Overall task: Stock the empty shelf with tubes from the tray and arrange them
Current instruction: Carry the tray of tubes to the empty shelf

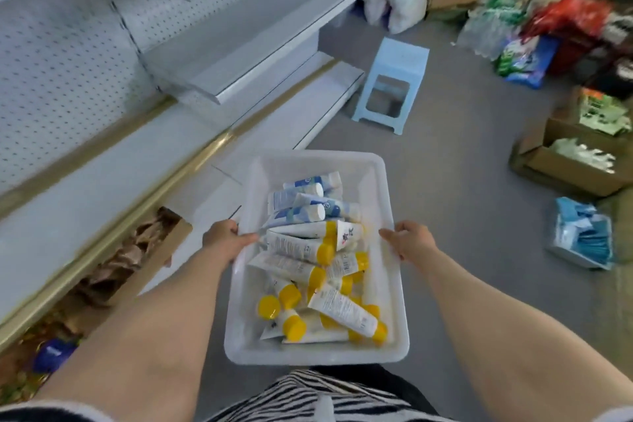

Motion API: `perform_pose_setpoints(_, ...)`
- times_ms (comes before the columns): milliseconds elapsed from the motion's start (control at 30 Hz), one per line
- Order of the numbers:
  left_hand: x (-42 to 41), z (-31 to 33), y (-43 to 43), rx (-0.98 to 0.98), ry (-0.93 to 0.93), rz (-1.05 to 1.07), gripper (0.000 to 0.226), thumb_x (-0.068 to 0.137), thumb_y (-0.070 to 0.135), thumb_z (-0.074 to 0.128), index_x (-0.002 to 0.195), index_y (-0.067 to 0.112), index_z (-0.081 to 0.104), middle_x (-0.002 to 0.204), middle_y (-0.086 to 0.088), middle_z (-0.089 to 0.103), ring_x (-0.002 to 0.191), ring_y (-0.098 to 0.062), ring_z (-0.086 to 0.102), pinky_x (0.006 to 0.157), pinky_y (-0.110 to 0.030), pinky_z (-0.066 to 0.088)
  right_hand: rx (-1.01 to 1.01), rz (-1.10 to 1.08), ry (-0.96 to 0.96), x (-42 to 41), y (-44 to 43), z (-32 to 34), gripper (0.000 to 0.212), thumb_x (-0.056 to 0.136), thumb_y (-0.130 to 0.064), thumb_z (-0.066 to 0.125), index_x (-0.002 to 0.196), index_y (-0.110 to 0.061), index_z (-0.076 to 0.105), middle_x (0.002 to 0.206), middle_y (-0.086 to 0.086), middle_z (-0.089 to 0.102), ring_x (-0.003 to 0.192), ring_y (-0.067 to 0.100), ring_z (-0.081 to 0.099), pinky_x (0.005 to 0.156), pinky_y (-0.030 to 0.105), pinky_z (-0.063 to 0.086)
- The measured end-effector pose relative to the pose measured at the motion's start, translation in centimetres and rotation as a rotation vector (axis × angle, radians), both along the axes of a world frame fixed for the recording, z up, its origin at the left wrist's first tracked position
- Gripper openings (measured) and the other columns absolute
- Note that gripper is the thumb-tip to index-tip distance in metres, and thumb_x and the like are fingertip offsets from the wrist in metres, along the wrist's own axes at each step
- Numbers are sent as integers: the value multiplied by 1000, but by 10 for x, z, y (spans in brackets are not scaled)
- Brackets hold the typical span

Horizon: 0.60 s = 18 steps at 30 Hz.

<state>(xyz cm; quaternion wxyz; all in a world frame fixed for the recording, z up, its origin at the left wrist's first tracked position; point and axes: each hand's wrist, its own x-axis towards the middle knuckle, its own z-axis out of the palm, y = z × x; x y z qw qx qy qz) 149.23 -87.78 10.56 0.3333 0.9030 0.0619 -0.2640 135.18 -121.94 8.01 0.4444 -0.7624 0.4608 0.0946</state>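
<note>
Head view: at far left a white metal shelf [260,27] juts from a back panel [51,72] pierced with rows of small holes. Its front edge is straight and square. A brass-coloured strip [171,168] trims the ledge lower down. Under that ledge sits an open cardboard box [161,250] of crumpled brown paper.

The left hand [226,240] grips the tray [318,156] by its left rim, fingers curled over the edge. The tray is a translucent white plastic rectangle with rounded corners, held level in front of the person, its far left corner close to the lowest shelf edge. Inside, soft tubes lie heaped and crossed. The yellow-capped tubes [298,248] fill the near end and the blue-and-white tubes [301,195] the far end. The right hand [411,241] clasps the right rim the same way.

Beyond the tray, grey floor [462,181] lies open, and a pale blue plastic stool [397,65] stands near the shelf's end. At far right, a brown carton [575,168] and a clear tub of blue packets [582,240] edge the floor.
</note>
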Motion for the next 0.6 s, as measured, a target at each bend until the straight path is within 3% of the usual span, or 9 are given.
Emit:
perform_pose_setpoints(67,37,8,-47,14,7,-16,42,73,38,81,67,13,48,85,-20,64,76,-29,59,78,-46,54,16,-28,-1,30,-41,4,33,77,-41,78,95,-19,61,92,5,68,61,18,63,59,23,48)
perform_pose_setpoints(200,115,22,-136,2,-9,-66,33,75,33,79,86,10,58,96,-21,65,93,-35,65,83,-49,55,6,-80,-36,87,-122,17,31,74,-42,80,90,-19,65,86,2,67,62,16,61,61,24,48)
perform_pose_setpoints(300,169,27,-196,19,-15,-123,38,76,34,78,94,4,63,97,-22,66,92,-35,65,82,-48,56,2,-113,-39,130,-177,25,31,73,-41,82,86,-19,66,79,2,67,55,16,60,53,22,48)
perform_pose_setpoints(467,263,21,-292,24,-3,-185,32,75,35,77,87,14,57,89,-15,61,91,-34,67,81,-47,57,-3,-147,-44,211,-266,21,29,74,-40,82,85,-19,66,76,1,67,54,16,60,51,23,48)
perform_pose_setpoints(600,351,1,-375,1,13,-205,37,75,35,78,92,7,61,89,-16,63,90,-34,65,80,-47,57,-17,-186,-22,284,-338,13,26,75,-37,81,83,-17,65,74,2,66,55,18,61,53,26,52)
